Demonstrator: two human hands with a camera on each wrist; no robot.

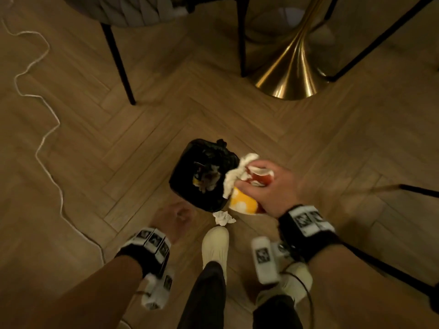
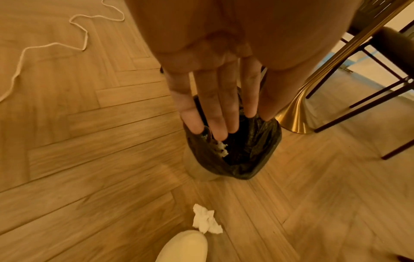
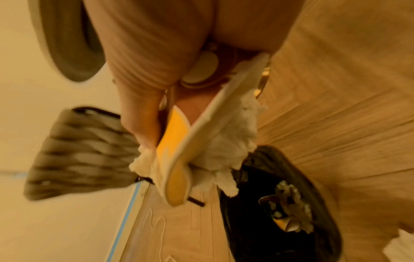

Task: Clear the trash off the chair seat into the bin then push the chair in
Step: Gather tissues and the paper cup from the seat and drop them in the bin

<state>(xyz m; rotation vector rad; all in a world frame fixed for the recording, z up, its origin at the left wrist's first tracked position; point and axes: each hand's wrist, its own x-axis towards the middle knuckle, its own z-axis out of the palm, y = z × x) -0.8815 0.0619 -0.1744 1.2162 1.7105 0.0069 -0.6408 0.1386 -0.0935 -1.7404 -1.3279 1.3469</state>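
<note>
Two hands are hovering over the bin (image 1: 202, 172): right hand (image 1: 268, 188) clutching cups (image 1: 244, 203) and tissue (image 1: 237, 174), left hand (image 2: 215, 92) fingers straight, holding nothing.

head: high, facing down | wrists: close, along fingers | shared: bin (image 1: 204, 173) (all three views)

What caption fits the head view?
Right hand holds crumpled cups and tissue beside the black-lined bin; one tissue lies on the floor.
</note>
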